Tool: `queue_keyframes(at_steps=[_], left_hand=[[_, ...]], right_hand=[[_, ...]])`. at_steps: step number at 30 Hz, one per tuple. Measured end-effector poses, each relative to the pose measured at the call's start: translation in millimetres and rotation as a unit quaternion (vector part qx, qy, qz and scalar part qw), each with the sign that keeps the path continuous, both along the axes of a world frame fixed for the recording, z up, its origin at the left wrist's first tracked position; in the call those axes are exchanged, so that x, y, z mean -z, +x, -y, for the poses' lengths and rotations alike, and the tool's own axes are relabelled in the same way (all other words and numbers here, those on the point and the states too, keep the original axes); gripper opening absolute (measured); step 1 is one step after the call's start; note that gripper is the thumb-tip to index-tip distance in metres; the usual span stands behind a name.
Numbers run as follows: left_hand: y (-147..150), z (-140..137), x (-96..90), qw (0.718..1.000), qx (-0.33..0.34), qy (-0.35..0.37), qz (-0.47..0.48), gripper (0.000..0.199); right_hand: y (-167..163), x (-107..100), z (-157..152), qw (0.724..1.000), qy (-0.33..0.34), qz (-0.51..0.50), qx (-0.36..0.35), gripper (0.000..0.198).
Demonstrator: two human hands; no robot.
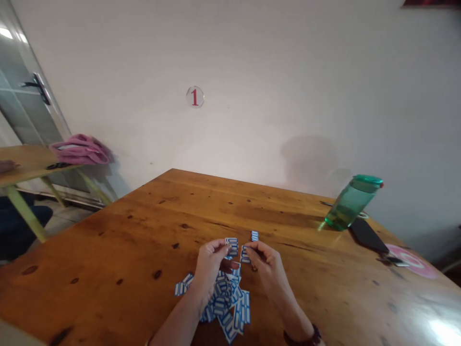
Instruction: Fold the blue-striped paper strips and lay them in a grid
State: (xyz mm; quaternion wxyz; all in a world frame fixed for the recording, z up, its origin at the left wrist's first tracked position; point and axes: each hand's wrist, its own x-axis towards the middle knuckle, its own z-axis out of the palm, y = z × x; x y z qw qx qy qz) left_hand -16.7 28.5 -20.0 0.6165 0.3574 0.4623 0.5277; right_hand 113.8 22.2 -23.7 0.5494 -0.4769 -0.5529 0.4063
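Between thumb and fingers, my left hand (212, 262) pinches a small sheet of blue-edged labels (233, 246). My right hand (268, 262) grips another piece of the same label sheet (245, 254), a little to the right. The two pieces are close together, with a narrow gap between them. Below my hands lies a loose heap of similar blue-and-white label pieces (225, 295), partly hidden by my left forearm. One small piece (255, 236) rests alone on the wood just beyond my right hand. What is printed on the labels is too small to read.
The wooden table (144, 230) reaches to the wall. At the right stand a green bottle (355, 204), a dark flat case (368, 235) and a pink round mat (419, 263). A side table (21, 166) with a pink cloth (81, 150) is at the left.
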Motion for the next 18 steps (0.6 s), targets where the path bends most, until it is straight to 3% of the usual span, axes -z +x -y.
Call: queue_keyframes(at_steps=[12, 18], left_hand=[[3.4, 5.2, 4.9, 0.998, 0.041, 0.000, -0.054, 0.018], [2.3, 8.3, 1.9, 0.998, 0.050, 0.004, -0.046, 0.021]], right_hand=[[-9.9, 13.5, 1.2, 0.995, 0.032, 0.055, 0.081, 0.017], [-11.5, 8.9, 2.1, 0.999, -0.002, 0.002, 0.038, 0.020]])
